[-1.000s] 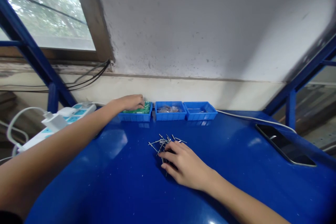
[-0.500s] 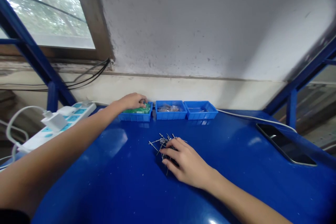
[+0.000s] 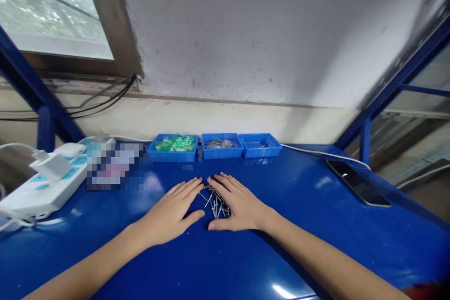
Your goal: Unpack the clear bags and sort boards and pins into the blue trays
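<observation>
A loose pile of thin silver pins that look like blind rivets lies on the blue tabletop. My left hand rests flat at the pile's left side, fingers stretched out and thumb apart. On the other side, my right hand arches over the right part of the pile with its fingers extended, hiding some of the pins. Both hands are open, and neither grips anything. The fingertips of the two hands point away from me and nearly meet beyond the pile.
Along the wall stand three blue bins: one with green packets, one with small clear packets, one with a few thin pieces. A white power strip and a pixelated patch are left; a black phone lies right.
My left hand has come back from the green-packet bin to the left of the pile. My right hand has flattened and spread beside the pins. The view has shifted slightly to the right.
</observation>
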Demonstrator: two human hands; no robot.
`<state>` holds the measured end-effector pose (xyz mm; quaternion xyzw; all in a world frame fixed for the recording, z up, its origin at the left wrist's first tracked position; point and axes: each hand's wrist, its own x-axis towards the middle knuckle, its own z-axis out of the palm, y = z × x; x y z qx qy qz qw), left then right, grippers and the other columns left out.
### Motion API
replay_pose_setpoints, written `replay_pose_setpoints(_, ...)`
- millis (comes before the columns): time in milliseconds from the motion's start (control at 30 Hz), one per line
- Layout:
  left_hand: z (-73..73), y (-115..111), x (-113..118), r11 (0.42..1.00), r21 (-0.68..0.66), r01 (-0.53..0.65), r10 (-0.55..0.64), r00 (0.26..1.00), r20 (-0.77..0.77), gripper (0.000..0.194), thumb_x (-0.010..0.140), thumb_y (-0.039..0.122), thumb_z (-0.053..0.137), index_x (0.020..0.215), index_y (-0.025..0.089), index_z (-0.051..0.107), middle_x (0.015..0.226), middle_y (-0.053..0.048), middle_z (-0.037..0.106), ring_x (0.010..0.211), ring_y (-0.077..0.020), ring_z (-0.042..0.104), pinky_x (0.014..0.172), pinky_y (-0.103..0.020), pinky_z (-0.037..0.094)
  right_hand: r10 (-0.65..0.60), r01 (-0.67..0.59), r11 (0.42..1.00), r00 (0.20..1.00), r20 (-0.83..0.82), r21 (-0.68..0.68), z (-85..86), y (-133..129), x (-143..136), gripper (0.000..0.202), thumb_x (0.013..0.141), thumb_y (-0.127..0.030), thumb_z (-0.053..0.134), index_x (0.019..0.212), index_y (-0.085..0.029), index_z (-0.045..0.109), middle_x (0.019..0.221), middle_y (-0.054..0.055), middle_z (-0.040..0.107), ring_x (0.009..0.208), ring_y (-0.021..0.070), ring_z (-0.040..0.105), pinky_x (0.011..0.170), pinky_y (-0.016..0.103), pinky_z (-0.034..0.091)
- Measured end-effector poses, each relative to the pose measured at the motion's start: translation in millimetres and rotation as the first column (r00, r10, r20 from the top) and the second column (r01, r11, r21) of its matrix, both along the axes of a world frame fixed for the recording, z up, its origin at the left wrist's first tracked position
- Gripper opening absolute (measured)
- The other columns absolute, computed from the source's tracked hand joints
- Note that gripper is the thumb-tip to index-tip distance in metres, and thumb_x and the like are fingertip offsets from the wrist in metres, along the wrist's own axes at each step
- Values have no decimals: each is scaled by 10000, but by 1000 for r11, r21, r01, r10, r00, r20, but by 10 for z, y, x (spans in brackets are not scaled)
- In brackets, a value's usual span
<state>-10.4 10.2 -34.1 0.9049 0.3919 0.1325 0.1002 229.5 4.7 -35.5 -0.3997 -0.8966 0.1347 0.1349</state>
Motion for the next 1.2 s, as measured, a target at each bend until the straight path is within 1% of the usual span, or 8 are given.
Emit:
replay_pose_setpoints(167, -107, -10, -5, 999, -11, 31, -30, 999, 19, 445, 937, 368, 354, 1370, 267, 375, 1458, -52, 350, 1341, -256, 310, 1096, -481, 254, -60, 63, 993, 998, -29, 104, -39, 60, -215, 775, 749, -647, 534, 1328, -142, 432, 1374, 185, 413, 1316, 310, 321, 1070, 479, 288)
replay_pose_setpoints(300, -33, -15, -15, 998, -22, -67, 69, 992, 105, 336, 911, 268, 407, 1235, 247, 494, 1315, -78, 504, 1190, -251, 486, 983, -424, 405, -88, 98, 988, 992, -86, 119, -24, 77, -369, 564, 817, -531, 518, 1226, -143, 520, 1273, 170, 492, 1235, 281, 435, 1018, 442, 375)
replay_pose_setpoints(467, -3, 24, -122, 989, -41, -139, 144, 976, 164, 95, 875, 264, 485, 898, 215, 562, 1019, -64, 572, 957, -232, 554, 833, -394, 453, -59, 64, 996, 994, -91, 63, 1, 45, -351, 526, 842, -484, 516, 1248, -151, 511, 1308, 172, 472, 1255, 285, 415, 1025, 459, 365)
replay_pose_setpoints(633, 21, 54, -156, 990, -62, -125, 136, 966, 219, 98, 885, 270, 463, 850, 221, 540, 960, -45, 575, 915, -220, 538, 838, -403, 419, 34, -36, 999, 989, -145, -17, 62, 8, -244, 600, 801, -513, 567, 1282, -165, 485, 1325, 168, 464, 1288, 288, 372, 1028, 463, 359)
replay_pose_setpoints(733, 103, 5, -123, 984, -109, -143, 170, 936, 310, 112, 893, 285, 452, 845, 227, 535, 897, -32, 589, 879, -199, 553, 814, -363, 435, 70, -81, 996, 964, -257, -32, 104, -22, -252, 592, 807, -461, 586, 1304, -172, 448, 1287, 144, 486, 1218, 243, 453, 1010, 406, 390)
replay_pose_setpoints(833, 158, -64, -86, 980, -157, -119, 170, 913, 371, 98, 883, 288, 476, 847, 236, 551, 828, -12, 604, 808, -174, 575, 749, -309, 459, 62, -42, 997, 931, -360, 65, 112, -59, -313, 412, 862, -347, 535, 1238, -183, 492, 1183, 123, 537, 1075, 199, 538, 933, 366, 446)
replay_pose_setpoints(967, 137, -119, -40, 977, -201, -74, 159, 879, 449, 77, 860, 275, 517, 828, 228, 569, 814, -5, 620, 770, -155, 589, 728, -282, 470, 113, -39, 975, 935, -338, 218, 88, -110, -383, 212, 882, -260, 493, 1058, -182, 582, 998, 97, 593, 911, 180, 561, 804, 336, 478)
replay_pose_setpoints(1200, 105, -157, 26, 964, -266, -9, 159, 821, 549, 79, 843, 260, 544, 854, 212, 605, 826, -20, 640, 770, -152, 602, 740, -279, 485, 55, 78, 939, 927, -372, 335, 96, -176, -398, 147, 885, -212, 464, 924, -183, 603, 865, 70, 605, 778, 156, 552, 697, 300, 452)
